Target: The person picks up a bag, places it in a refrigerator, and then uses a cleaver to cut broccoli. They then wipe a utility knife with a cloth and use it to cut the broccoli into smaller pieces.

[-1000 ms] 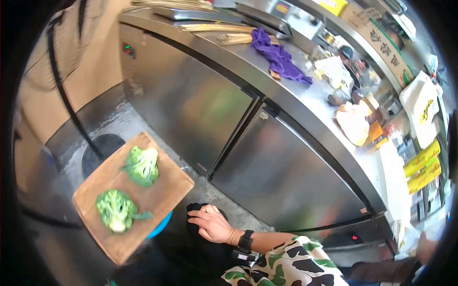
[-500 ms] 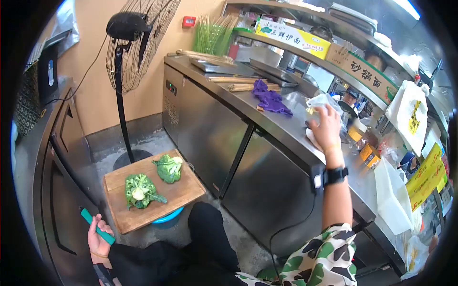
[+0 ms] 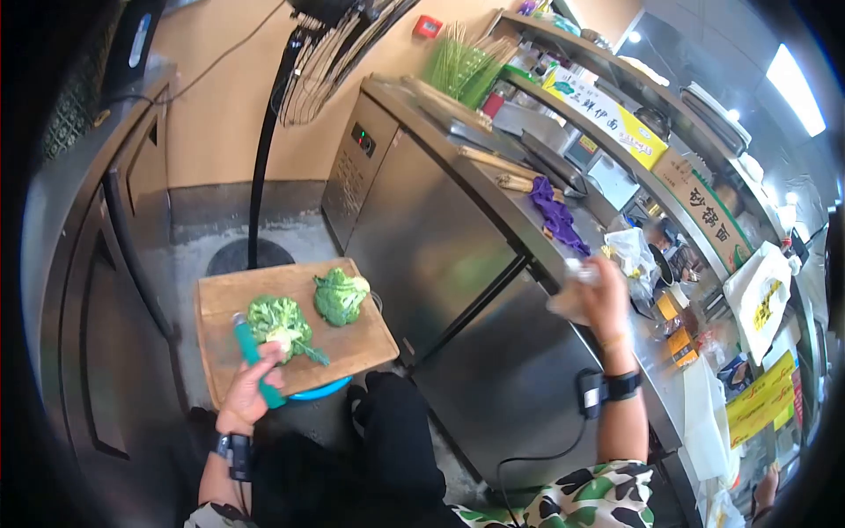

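My left hand is closed around a teal-handled tool, held over the near left part of a wooden cutting board. Its working end is too small to make out. Two heads of broccoli lie on the board: one head of broccoli just beyond the tool, the other broccoli head to its right. Raised beside the counter, my right hand grips a pale, cloth-like thing, smeared by motion.
The board rests above a blue basin. A standing fan is behind it. Along the right runs a steel counter with a purple cloth, wooden skewers and a white bin. Another person's hand shows at lower right.
My left hand has brought the teal-handled tool up and right, over the board. My right hand has lifted the pale cloth-like thing off the counter. The view has tilted.
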Motion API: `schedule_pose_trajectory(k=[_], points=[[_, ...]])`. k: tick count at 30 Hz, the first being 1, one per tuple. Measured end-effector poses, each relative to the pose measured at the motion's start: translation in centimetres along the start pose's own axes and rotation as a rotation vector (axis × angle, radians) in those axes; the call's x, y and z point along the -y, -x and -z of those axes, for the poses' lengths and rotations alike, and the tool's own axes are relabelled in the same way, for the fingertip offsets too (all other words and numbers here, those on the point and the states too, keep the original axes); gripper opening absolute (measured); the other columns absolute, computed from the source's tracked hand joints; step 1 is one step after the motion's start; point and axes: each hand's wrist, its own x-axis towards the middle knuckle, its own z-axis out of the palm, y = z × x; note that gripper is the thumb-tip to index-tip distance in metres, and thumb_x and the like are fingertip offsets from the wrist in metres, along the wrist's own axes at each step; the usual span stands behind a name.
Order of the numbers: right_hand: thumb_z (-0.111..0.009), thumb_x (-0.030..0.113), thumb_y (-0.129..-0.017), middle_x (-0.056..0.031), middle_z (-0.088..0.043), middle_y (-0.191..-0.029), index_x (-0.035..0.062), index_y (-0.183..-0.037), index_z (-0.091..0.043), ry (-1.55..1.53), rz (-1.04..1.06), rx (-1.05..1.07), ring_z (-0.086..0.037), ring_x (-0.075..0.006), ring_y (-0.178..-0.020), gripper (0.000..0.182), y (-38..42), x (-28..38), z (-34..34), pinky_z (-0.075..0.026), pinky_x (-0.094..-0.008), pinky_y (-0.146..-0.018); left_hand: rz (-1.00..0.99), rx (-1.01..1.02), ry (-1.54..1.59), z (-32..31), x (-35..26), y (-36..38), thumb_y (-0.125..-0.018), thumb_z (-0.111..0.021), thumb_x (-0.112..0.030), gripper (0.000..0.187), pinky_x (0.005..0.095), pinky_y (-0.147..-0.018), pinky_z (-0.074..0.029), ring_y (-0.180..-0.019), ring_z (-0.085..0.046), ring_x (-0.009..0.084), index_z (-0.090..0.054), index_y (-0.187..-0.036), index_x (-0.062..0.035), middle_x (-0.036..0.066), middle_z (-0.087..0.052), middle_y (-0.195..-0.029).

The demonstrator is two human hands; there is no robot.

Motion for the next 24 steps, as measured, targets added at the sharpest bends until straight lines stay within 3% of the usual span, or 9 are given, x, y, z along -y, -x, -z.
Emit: schedule_pose_trajectory(k=[2, 4, 7, 10, 12, 14, 18, 21, 24], points=[[-0.067, -0.001, -0.067, -0.0143, -0.062, -0.099, 0.0053, -0.101, -0.060, -0.172, 0.158, 0.130, -0.059, -0.0355, -0.094, 0.035, 1.8, 7.6, -4.4, -0.050, -0.0418, -0.082, -0.040, 0.263, -0.227, -4.8, 0.6, -0.3, -0.089, -0.061, -0.006, 0.053, 0.0226, -0.063, -0.044, -0.066, -0.051, 0.0066, -0.043, -0.139, -0.0045, 0.003, -0.059, -0.102], [-0.067, -0.005, -0.061, -0.0140, -0.061, -0.095, 0.0061, -0.101, -0.061, -0.155, 0.423, 0.356, -0.058, -0.0356, -0.093, 0.042, 2.7, 15.1, -7.6, -0.050, -0.0432, -0.080, -0.008, 0.312, -0.396, -8.8, 1.0, -0.2, -0.084, -0.067, -0.006, 0.066, 0.0216, -0.063, -0.046, -0.070, -0.053, 0.0067, -0.039, -0.143, -0.0045, 0.002, -0.058, -0.105], [-0.068, -0.001, -0.066, -0.0154, -0.060, -0.096, 0.0060, -0.105, -0.060, -0.607, 0.459, 0.638, -0.057, -0.0364, -0.095, 0.040, 6.3, 21.7, -13.6, -0.048, -0.0445, -0.083, -0.017, 0.309, -0.466, -10.2, 2.5, 0.4, -0.077, -0.076, -0.010, 0.075, 0.0195, -0.057, -0.044, -0.070, -0.054, 0.0048, -0.039, -0.142, -0.0042, 0.001, -0.058, -0.103], [-0.067, 0.002, -0.076, -0.0133, -0.061, -0.101, 0.0070, -0.115, -0.057, -0.878, 0.409, 0.802, -0.058, -0.0340, -0.100, 0.040, 7.4, 23.7, -15.7, -0.049, -0.0398, -0.087, 0.189, 0.206, -0.371, -5.4, 3.1, 0.0, -0.076, -0.075, -0.008, 0.066, 0.0195, -0.055, -0.043, -0.069, -0.054, 0.0044, -0.046, -0.136, -0.0057, -0.001, -0.060, -0.093], [-0.071, 0.009, -0.079, -0.0125, -0.062, -0.105, 0.0075, -0.120, -0.056, -0.995, 0.339, 0.856, -0.059, -0.0328, -0.102, 0.044, 6.6, 23.6, -14.6, -0.048, -0.0377, -0.090, 0.157, 0.161, -0.139, -4.6, 4.4, 0.5, -0.080, -0.067, -0.006, 0.039, 0.0185, -0.055, -0.040, -0.064, -0.049, 0.0036, -0.057, -0.118, -0.0058, -0.002, -0.060, -0.083], [-0.076, 0.015, -0.076, -0.0143, -0.061, -0.114, 0.0073, -0.123, -0.055, -0.877, 0.404, 0.765, -0.059, -0.0324, -0.105, 0.052, 4.8, 21.5, -14.0, -0.048, -0.0383, -0.092, 0.241, 0.145, 0.165, -2.6, 6.1, 0.1, -0.082, -0.063, -0.005, 0.028, 0.0185, -0.056, -0.039, -0.062, -0.046, 0.0034, -0.059, -0.110, -0.0052, -0.003, -0.059, -0.080], [-0.072, 0.020, -0.078, -0.0151, -0.063, -0.110, 0.0049, -0.110, -0.062, 0.005, 0.350, 0.268, -0.057, -0.0353, -0.103, 0.038, 0.6, 12.5, -13.9, -0.045, -0.0437, -0.090, 0.243, 0.084, 0.361, -2.8, 5.6, 0.8, -0.088, -0.058, -0.011, 0.016, 0.0204, -0.062, -0.041, -0.058, -0.041, 0.0022, -0.060, -0.103, -0.0066, -0.007, -0.049, -0.069], [-0.072, 0.025, -0.076, -0.0076, -0.057, -0.117, 0.0105, -0.106, -0.065, 0.627, 0.212, 0.383, -0.048, -0.0278, -0.118, 0.034, 0.0, 1.8, -15.4, -0.039, -0.0442, -0.094, 0.264, 0.061, 0.474, -2.0, 5.9, 0.8, -0.088, -0.058, -0.012, 0.015, 0.0197, -0.063, -0.041, -0.057, -0.041, 0.0017, -0.059, -0.102, -0.0090, -0.009, -0.045, -0.065], [-0.066, 0.028, -0.079, -0.0052, -0.056, -0.114, 0.0113, -0.097, -0.069, 0.757, 0.286, 0.487, -0.047, -0.0285, -0.116, 0.025, 0.2, -3.1, -16.0, -0.046, -0.0415, -0.085, 0.234, 0.043, 0.486, -1.1, 5.8, 0.6, -0.087, -0.059, -0.014, 0.014, 0.0197, -0.062, -0.041, -0.057, -0.042, 0.0019, -0.059, -0.101, -0.0111, -0.010, -0.043, -0.062]])
